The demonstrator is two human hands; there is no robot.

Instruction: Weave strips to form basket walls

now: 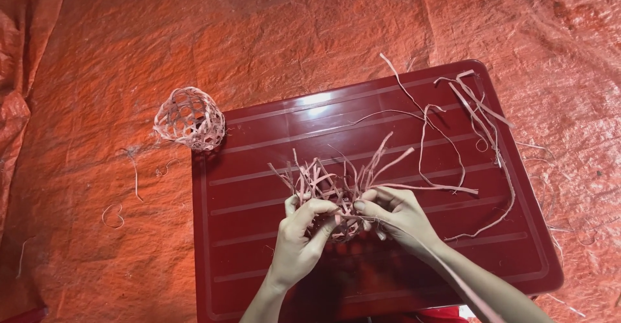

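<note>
left hand (pixel 297 236): bare, no sleeve | right hand (pixel 398 213): bare, no sleeve

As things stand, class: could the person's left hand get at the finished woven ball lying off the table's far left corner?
Probably yes. The woven ball lies in the open on the orange sheet, with nothing between it and the left hand. But that hand, like the right hand, is gripping the half-woven piece, so it must let go first.

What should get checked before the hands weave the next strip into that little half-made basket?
1. Both hands grip the half-woven pale strip basket: left hand, right hand: ok.
2. Work sits over the dark red ribbed plastic tabletop: ok.
3. Spare loose pale strips lie on the tabletop: ok.
4. Upright strip ends untangled: cannot tell.
5. Finished round woven ball lies apart from the work: ok.
</note>
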